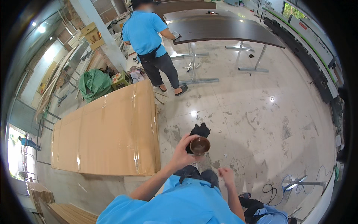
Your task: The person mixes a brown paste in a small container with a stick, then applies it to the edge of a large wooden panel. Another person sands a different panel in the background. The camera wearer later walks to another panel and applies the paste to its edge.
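In front of my waist, my left hand (182, 154) grips a round brown cup (200, 146) by its side, with the thumb and fingers around it. The cup's open mouth faces up, and its inside looks brown and shiny; I cannot tell what is in it. Just beyond the cup shows a crumpled black thing, like cloth or a glove (201, 130); whether my left hand also holds it is hidden. To the right, my right hand (226, 174) hangs beside my body, apart from the cup, slightly blurred, its fingers curled in with nothing visible in them.
A large taped cardboard package (104, 130) lies to my left, with a green tarp (94, 84) behind it. Ahead, a person in a blue shirt (143, 33) stands at a dark panel (223, 30) on metal stands. Cables (272, 190) and another person (274, 214) are at lower right.
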Tool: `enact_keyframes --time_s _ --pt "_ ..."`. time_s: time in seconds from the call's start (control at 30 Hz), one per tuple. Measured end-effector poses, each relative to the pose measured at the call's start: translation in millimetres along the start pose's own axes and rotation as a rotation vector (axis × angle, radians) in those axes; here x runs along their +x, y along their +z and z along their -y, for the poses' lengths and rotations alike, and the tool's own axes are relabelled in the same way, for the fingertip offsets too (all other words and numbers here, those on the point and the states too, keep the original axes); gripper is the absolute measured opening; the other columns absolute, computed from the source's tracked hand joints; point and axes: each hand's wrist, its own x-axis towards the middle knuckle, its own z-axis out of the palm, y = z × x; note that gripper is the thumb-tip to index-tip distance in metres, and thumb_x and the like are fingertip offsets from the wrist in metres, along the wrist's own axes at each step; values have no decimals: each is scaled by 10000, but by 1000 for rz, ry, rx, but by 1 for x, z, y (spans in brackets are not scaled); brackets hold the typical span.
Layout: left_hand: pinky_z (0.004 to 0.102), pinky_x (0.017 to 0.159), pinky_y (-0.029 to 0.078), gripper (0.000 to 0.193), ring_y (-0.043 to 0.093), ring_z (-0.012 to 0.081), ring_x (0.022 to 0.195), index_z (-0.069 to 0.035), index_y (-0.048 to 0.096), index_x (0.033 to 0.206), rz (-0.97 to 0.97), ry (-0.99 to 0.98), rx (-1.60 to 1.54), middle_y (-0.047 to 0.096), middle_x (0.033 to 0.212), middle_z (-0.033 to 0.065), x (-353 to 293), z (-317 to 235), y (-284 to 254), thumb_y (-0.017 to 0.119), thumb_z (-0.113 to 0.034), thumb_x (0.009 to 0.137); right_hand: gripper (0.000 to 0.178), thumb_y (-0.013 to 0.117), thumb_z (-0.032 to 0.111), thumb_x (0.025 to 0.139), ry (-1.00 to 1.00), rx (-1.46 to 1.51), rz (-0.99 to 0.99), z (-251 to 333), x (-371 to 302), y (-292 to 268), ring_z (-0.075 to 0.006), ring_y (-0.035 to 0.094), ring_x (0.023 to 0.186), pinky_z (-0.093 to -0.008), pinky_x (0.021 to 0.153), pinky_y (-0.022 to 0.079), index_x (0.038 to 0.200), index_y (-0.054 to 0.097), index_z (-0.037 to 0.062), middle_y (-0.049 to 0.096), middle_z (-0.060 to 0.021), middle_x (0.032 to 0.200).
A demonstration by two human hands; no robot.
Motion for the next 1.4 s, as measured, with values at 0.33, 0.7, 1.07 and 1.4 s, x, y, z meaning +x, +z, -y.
enact_keyframes --time_s 0.33,0.7,1.07,1.4 --pt "382 1053 483 767 595 267 1228 -96 650 1336 17 17 75 571 1277 69 233 34 -55 986 -121 647 216 627 175 994 83 3 -249 104 222 -35 -154 665 682 -302 600 519 992 741 -8 697 -73 766" --pt "403 1060 497 742 616 278 1224 -105 659 1317 -105 -175 187 613 1267 82 411 86 -100 987 -111 652 262 595 138 1064 -107 367 134 366 486 26 -221 756 884 -345 795 631 1268 593 -26 748 -158 1011" --pt "475 1111 463 707 593 381 1264 -100 654 1291 -130 49 413 656 1297 88 594 154 -167 963 -134 655 107 731 109 1005 -671 -171 126 673 492 54 -165 662 722 -283 645 529 1047 717 12 710 -72 860" --pt "472 1122 459 727 524 387 1339 -110 643 1317 51 122 384 670 1285 88 724 213 -212 981 -163 676 114 712 41 927 -831 -788 -18 716 572 112 -288 642 791 -403 644 513 1032 678 70 598 -91 865"
